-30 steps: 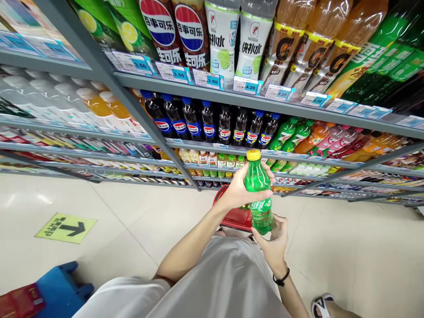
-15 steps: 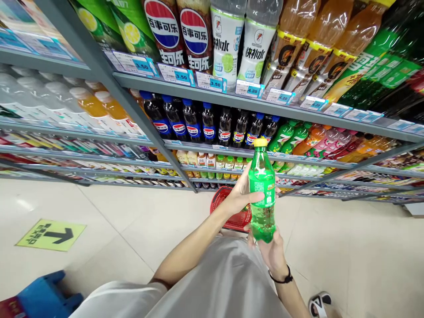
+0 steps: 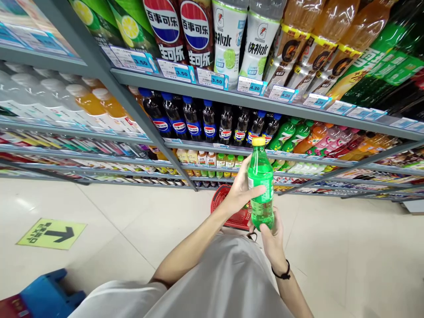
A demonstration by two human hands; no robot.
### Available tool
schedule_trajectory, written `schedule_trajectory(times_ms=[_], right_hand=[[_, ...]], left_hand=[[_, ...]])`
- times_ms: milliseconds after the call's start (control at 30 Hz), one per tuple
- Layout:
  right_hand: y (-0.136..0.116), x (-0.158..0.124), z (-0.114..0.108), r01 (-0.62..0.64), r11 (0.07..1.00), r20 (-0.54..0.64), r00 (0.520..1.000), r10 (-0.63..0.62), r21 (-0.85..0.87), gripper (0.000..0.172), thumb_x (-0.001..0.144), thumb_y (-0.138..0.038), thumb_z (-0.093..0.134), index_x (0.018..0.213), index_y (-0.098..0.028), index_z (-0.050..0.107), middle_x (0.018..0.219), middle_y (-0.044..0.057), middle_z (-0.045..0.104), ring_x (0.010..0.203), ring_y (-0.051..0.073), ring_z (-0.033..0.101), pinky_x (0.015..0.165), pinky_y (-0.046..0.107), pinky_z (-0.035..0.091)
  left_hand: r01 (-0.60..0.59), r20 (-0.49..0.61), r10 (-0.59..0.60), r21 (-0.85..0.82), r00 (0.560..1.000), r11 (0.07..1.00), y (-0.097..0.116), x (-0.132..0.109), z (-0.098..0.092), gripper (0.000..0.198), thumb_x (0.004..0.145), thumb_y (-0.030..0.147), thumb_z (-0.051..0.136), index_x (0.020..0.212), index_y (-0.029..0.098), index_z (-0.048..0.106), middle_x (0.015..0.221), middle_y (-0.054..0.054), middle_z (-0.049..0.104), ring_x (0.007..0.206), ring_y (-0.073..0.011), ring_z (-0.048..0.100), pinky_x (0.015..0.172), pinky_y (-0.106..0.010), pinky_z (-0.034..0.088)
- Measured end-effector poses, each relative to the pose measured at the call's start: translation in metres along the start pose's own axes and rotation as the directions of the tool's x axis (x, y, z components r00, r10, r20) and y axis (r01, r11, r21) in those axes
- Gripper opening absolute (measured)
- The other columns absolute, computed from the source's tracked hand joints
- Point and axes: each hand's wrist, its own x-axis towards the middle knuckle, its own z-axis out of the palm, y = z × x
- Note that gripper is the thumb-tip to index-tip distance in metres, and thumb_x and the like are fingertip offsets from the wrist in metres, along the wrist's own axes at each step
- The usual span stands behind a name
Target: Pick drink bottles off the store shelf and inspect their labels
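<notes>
I hold a green soda bottle (image 3: 261,185) with a yellow cap upright in front of the drink shelves. My left hand (image 3: 240,190) wraps around its upper half from the left, thumb across the label. My right hand (image 3: 272,236) grips the bottle's bottom from below, with a black band on its wrist. A red shopping basket (image 3: 232,211) sits on the floor just behind my hands, partly hidden by them.
Grey shelves (image 3: 232,95) full of cola, sports drinks, orange and green bottles rise ahead, with price tags along their edges. A yellow arrow sticker (image 3: 51,233) lies on the pale tile floor at left. A blue crate (image 3: 46,293) stands at the lower left corner.
The bottle rose from lower in front of the basket and turned slightly, its label now facing more to the right. My right hand shifted up under its base.
</notes>
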Motion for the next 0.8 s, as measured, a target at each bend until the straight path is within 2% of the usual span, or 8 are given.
schedule_trajectory(times_ms=[133,233,367,467,533,600,700,800], right_hand=[[-0.005,-0.001,0.003,-0.128,0.973,0.145,0.984,0.101,0.193,0.057,0.088,-0.064,0.080,0.122,-0.020,0.069,0.105,0.013,0.078,0.065,0.018,0.067,0.053,0.027,0.049],[-0.010,0.001,0.009,-0.239,0.938,0.222,0.957,0.185,0.250,0.062,0.087,-0.075,0.073,0.106,-0.016,0.078,0.097,0.016,0.080,0.055,0.017,0.063,0.045,0.026,0.042],[-0.015,0.006,0.011,-0.371,0.877,0.329,0.906,0.268,0.307,0.071,0.091,-0.083,0.058,0.092,-0.016,0.081,0.087,0.014,0.078,0.042,0.013,0.053,0.037,0.025,0.030],[-0.015,0.011,0.009,-0.360,0.874,0.221,0.928,0.299,0.326,0.065,0.092,-0.079,0.062,0.107,-0.018,0.079,0.089,0.012,0.076,0.058,0.017,0.062,0.040,0.024,0.040],[-0.012,0.014,0.007,-0.248,0.929,0.111,0.968,0.225,0.276,0.058,0.088,-0.068,0.076,0.124,-0.022,0.073,0.101,0.010,0.076,0.071,0.020,0.066,0.047,0.027,0.050],[-0.007,0.015,0.005,-0.130,0.971,0.053,0.991,0.122,0.201,0.060,0.083,-0.054,0.088,0.133,-0.028,0.067,0.108,0.007,0.075,0.072,0.019,0.066,0.053,0.029,0.055],[-0.001,0.014,0.002,-0.097,0.980,0.051,0.995,0.090,0.173,0.054,0.082,-0.050,0.091,0.126,-0.027,0.069,0.098,0.005,0.075,0.067,0.017,0.064,0.054,0.028,0.053],[0.000,0.012,0.003,-0.223,0.949,0.113,0.973,0.202,0.222,0.056,0.080,-0.068,0.085,0.108,-0.021,0.076,0.087,0.008,0.075,0.056,0.014,0.059,0.047,0.024,0.045]], left_hand=[[-0.007,0.071,0.012,-0.076,0.997,0.997,-0.001,-0.002,0.000,0.111,0.083,0.043,0.088,0.170,0.034,0.019,0.141,-0.013,0.065,0.113,-0.0301,0.074,0.098,-0.044,0.062],[-0.004,0.152,0.017,-0.089,0.988,0.996,-0.004,-0.003,0.001,0.117,0.086,0.046,0.084,0.172,0.039,0.005,0.141,-0.013,0.065,0.110,-0.0326,0.076,0.093,-0.048,0.064],[-0.111,0.150,0.099,0.073,0.984,0.991,-0.005,-0.003,0.002,0.116,0.086,0.049,0.085,0.172,0.037,0.008,0.163,-0.016,0.046,0.135,-0.0356,0.063,0.112,-0.052,0.056],[-0.187,0.120,0.163,0.227,0.979,0.956,-0.001,-0.003,0.003,0.110,0.088,0.044,0.084,0.172,0.036,0.013,0.163,-0.014,0.044,0.136,-0.0314,0.061,0.112,-0.047,0.056],[-0.212,0.093,0.192,0.310,0.977,0.927,0.002,-0.003,0.005,0.106,0.090,0.040,0.084,0.171,0.035,0.016,0.158,-0.013,0.049,0.132,-0.0283,0.063,0.111,-0.044,0.057],[-0.219,0.051,0.216,0.387,0.975,0.896,0.003,-0.004,0.007,0.107,0.089,0.040,0.085,0.171,0.032,0.017,0.157,-0.014,0.049,0.138,-0.0286,0.059,0.116,-0.044,0.053],[-0.221,0.012,0.243,0.466,0.970,0.857,0.002,-0.006,0.009,0.112,0.081,0.042,0.091,0.168,0.028,0.023,0.164,-0.015,0.041,0.150,-0.0324,0.048,0.125,-0.046,0.046],[-0.228,0.025,0.241,0.425,0.970,0.876,0.001,-0.009,0.010,0.113,0.077,0.041,0.094,0.165,0.027,0.024,0.160,-0.017,0.043,0.142,-0.0326,0.055,0.120,-0.046,0.049]])
